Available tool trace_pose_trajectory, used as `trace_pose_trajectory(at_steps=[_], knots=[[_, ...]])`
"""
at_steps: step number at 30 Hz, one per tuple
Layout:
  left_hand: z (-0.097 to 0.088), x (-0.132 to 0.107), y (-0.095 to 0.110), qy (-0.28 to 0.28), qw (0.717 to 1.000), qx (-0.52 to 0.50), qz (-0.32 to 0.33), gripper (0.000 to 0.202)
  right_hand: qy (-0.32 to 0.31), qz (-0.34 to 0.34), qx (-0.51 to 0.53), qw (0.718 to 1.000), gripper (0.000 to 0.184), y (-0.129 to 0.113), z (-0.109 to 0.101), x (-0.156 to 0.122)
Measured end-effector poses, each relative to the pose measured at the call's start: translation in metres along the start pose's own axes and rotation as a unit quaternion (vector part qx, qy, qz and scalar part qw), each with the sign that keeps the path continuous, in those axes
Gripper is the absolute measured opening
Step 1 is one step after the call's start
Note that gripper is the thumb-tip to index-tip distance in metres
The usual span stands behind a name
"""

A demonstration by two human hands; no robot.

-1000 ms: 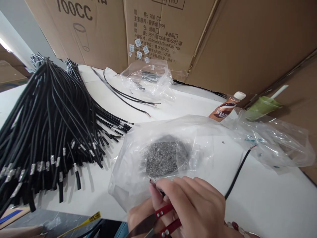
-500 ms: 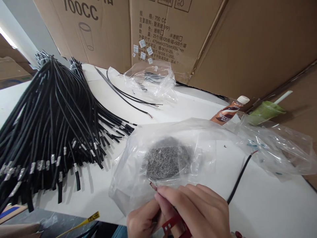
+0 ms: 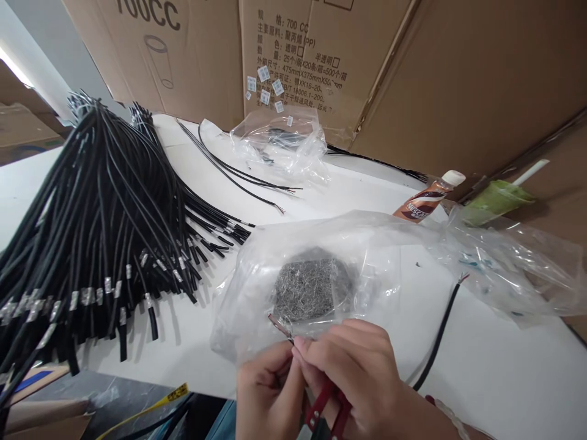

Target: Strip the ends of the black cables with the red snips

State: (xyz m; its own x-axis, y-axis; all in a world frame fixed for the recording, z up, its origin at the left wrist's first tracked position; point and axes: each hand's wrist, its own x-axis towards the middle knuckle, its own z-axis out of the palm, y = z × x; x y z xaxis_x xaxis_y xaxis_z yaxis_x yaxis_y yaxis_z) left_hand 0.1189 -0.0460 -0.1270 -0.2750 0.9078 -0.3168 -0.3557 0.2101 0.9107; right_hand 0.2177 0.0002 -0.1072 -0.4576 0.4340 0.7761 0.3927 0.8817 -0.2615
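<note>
My left hand (image 3: pixel 268 388) is closed at the lower middle, pinching a cable end whose stripped wire tip (image 3: pixel 279 326) points up and left. Against it, the thumb and fingertip of my right hand (image 3: pixel 360 373) press at the base of the bared strands. A hand tool with red riveted handles (image 3: pixel 318 408) is tucked in my right hand; its working end is mostly hidden, so its exact kind cannot be told. Just beyond the wire tip lies a clear plastic bag (image 3: pixel 247 275) with a heap of fine grey wire clippings (image 3: pixel 307 287) showing in it.
Bundled black cables (image 3: pixel 123 201) cover the left side of the white table (image 3: pixel 504 379). Loose cables (image 3: pixel 243 174) and a crumpled bag (image 3: pixel 279 137) lie behind. At right are a black cable end (image 3: pixel 440 336), a Nescafe bottle (image 3: pixel 424 198) and a green cup (image 3: pixel 498 198). Cardboard boxes (image 3: pixel 298 61) stand behind.
Both hands have shifted slightly upward, and more of the stripped wire tip shows beyond the fingers. My left fingers are now more visible, pinching beside the right fingertips. The view has shifted slightly.
</note>
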Motion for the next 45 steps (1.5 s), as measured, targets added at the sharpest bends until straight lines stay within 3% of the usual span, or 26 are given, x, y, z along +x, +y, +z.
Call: trace_pose_trajectory(at_steps=[2, 4, 6, 11, 13, 15, 17, 19, 21, 22, 25, 30, 33, 38, 45], knots=[[-0.004, 0.005, -0.002, -0.057, 0.998, -0.019, 0.002, 0.055, -0.020, -0.007, 0.027, 0.999, 0.008, 0.003, 0.000, 0.000], [-0.010, 0.011, -0.007, -0.151, 0.988, -0.019, 0.010, 0.054, -0.025, -0.014, 0.035, 0.999, 0.008, 0.005, 0.001, 0.000], [-0.016, 0.017, -0.012, -0.193, 0.981, -0.010, 0.022, 0.051, -0.025, -0.019, 0.022, 0.999, 0.010, 0.005, 0.002, 0.001], [-0.018, 0.019, -0.015, -0.157, 0.986, 0.004, 0.056, 0.045, -0.025, -0.001, 0.018, 1.000, 0.004, 0.005, -0.008, 0.008], [-0.013, 0.014, -0.013, -0.133, 0.990, 0.006, 0.053, 0.042, -0.011, 0.043, 0.059, 0.997, 0.006, 0.007, -0.014, 0.012], [-0.006, 0.008, -0.010, -0.073, 0.996, 0.003, 0.053, 0.041, -0.014, 0.129, 0.121, 0.984, 0.008, 0.010, -0.019, 0.015], [0.001, 0.000, -0.007, -0.021, 0.998, 0.002, 0.066, 0.036, -0.060, 0.250, 0.202, 0.945, 0.014, 0.011, -0.023, 0.019], [0.004, -0.008, -0.005, -0.006, 0.996, 0.019, 0.091, 0.030, -0.144, 0.375, 0.297, 0.866, 0.022, 0.012, -0.027, 0.025], [0.005, -0.014, -0.003, -0.020, 0.991, 0.059, 0.118, 0.030, -0.217, 0.435, 0.351, 0.800, 0.029, 0.012, -0.032, 0.033], [0.005, -0.016, -0.001, -0.025, 0.988, 0.081, 0.127, 0.031, -0.246, 0.440, 0.362, 0.784, 0.031, 0.013, -0.035, 0.038], [0.005, -0.021, 0.008, -0.026, 0.985, 0.119, 0.119, 0.034, -0.305, 0.402, 0.371, 0.780, 0.034, 0.017, -0.045, 0.056], [0.012, -0.025, 0.029, -0.045, 0.984, 0.132, 0.111, 0.036, -0.392, 0.338, 0.465, 0.718, 0.030, 0.033, -0.056, 0.089], [0.017, -0.027, 0.042, -0.055, 0.981, 0.145, 0.117, 0.032, -0.431, 0.322, 0.464, 0.703, 0.029, 0.043, -0.057, 0.104], [0.017, -0.023, 0.057, -0.062, 0.962, 0.196, 0.181, 0.027, -0.492, 0.273, 0.477, 0.675, 0.023, 0.055, -0.064, 0.121], [0.018, -0.006, 0.064, -0.070, 0.961, 0.183, 0.194, 0.031, -0.481, 0.277, 0.490, 0.672, 0.018, 0.057, -0.069, 0.140]])
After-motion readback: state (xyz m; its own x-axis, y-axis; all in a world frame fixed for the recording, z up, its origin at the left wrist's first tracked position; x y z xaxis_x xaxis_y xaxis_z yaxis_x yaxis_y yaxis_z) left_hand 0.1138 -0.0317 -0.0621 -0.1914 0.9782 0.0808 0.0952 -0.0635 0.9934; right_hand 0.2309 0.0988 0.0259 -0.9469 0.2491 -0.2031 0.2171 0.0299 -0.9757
